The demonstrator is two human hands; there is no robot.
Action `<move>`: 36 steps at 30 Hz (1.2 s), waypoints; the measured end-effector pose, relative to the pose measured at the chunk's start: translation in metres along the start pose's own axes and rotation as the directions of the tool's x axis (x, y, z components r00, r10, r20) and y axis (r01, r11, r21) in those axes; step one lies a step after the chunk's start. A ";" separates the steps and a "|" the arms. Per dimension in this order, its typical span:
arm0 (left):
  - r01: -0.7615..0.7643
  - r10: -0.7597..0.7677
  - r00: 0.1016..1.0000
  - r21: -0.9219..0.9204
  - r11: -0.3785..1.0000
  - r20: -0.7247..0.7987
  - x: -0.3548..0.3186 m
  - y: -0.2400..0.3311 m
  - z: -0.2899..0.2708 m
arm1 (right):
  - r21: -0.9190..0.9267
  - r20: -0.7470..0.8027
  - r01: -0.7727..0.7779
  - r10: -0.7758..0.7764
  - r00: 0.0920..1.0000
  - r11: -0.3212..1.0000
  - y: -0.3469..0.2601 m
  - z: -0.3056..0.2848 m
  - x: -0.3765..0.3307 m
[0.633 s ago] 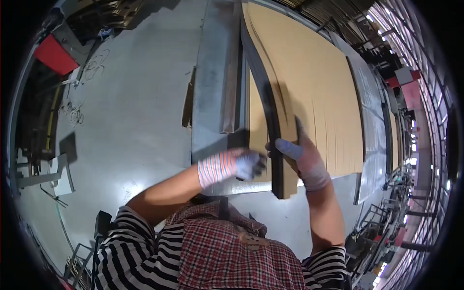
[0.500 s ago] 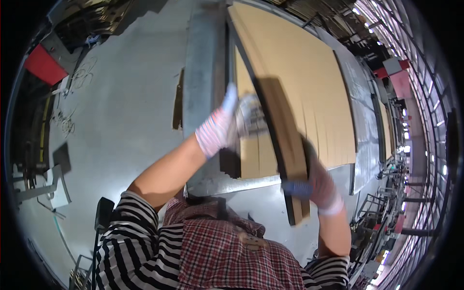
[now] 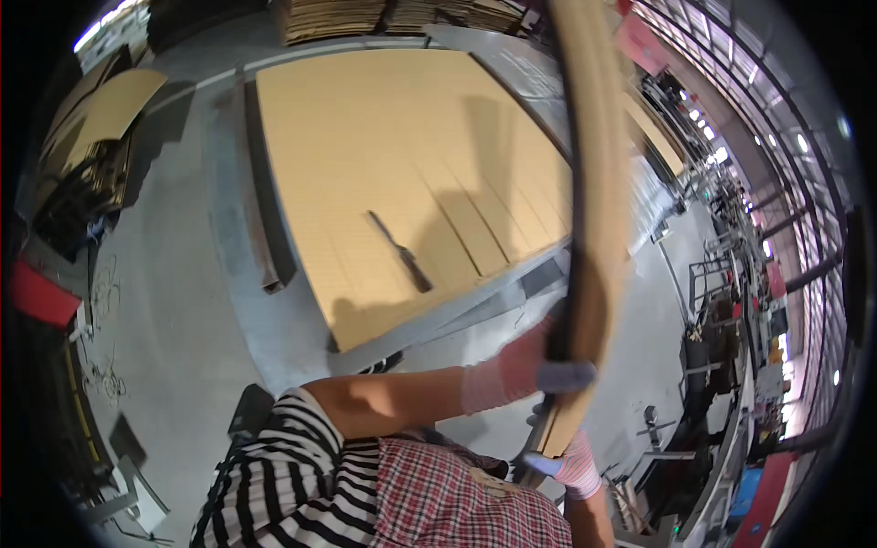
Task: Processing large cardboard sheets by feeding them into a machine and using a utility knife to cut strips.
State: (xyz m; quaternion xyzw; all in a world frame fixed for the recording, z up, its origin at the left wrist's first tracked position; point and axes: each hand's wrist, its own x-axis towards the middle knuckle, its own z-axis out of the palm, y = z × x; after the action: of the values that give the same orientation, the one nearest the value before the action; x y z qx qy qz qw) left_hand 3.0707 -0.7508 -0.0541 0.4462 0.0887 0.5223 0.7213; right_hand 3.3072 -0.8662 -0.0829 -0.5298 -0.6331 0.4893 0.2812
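Note:
A long, straight wooden bar [image 3: 598, 183] with a dark side stands steeply to my right and runs out of the top of the view, blurred by motion. My left hand [image 3: 525, 365], in a striped glove with blue fingertips, is closed around its lower part. Just below, my gloved right hand [image 3: 574, 468] grips the bar's near end; some of its fingers are hidden behind the bar. On the tan cardboard sheet [image 3: 365, 137] lies a slim dark tool [image 3: 402, 251], knife-like with a thicker handle. Several straight slits run across the sheet near it.
A metal worktable [image 3: 242, 265] carries the sheet, with a long dark bar [image 3: 260, 192] along its left edge. Stacked cardboard [image 3: 333, 20] stands at the back, and more sheets [image 3: 119, 105] lean at far left. Machinery fills the right side.
The bar has swung up and right, off the cardboard sheet. My left hand has moved right and taken hold of it beside my right hand, which is lower. The dark tool now shows.

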 end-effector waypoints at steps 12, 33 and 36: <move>0.600 0.291 0.597 0.657 0.457 -0.748 0.032 -0.166 -0.223 | 0.227 -0.721 -0.159 0.276 0.636 0.961 0.240 -0.274 -0.154; 0.706 0.524 -0.219 0.237 0.667 -0.823 -0.001 -0.152 -0.370 | 0.152 -0.100 -0.527 0.543 0.834 0.836 0.359 -0.567 0.336; 0.359 0.361 -0.158 0.287 0.888 -0.919 0.064 -0.158 -0.349 | -0.024 -0.080 -0.392 0.389 0.918 0.920 0.388 -0.623 0.435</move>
State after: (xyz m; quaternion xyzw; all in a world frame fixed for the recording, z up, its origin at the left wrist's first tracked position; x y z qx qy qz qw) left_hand 2.9984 -0.5140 -0.3531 0.0428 0.7255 0.6348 0.2623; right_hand 3.8834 -0.2698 -0.2840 -0.6683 -0.5136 0.5033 0.1905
